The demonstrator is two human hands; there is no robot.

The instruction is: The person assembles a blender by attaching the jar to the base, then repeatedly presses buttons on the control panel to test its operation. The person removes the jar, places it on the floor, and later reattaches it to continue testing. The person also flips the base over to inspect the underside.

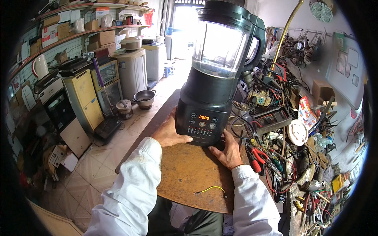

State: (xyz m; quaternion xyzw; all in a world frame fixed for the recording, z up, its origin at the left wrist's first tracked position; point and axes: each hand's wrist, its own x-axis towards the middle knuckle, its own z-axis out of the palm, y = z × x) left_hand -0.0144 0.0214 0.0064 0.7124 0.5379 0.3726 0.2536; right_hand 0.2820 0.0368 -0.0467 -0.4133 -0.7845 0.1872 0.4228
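A black countertop blender (204, 92) stands upright on the brown wooden tabletop (183, 169), its clear jug (220, 47) seated on the base under a black lid. Lit digits and round buttons show on the front panel (203, 122). My left hand (169, 133) grips the base at its left side, with the thumb along the lower front edge. At the lower right corner of the base, my right hand (228, 151) closes against it, its thumb in front. Fingers behind the base are hidden. Nearer to me lies a short yellow-green wire (212, 188) with end terminals.
Tangled cables, tools and parts crowd the right side, including red-handled pliers (258, 157), a round white disc (297, 132) and an open metal box (271, 118). On the tiled floor at left stand a pot (144, 98), a rice cooker (124, 108) and several appliances below loaded shelves (84, 29).
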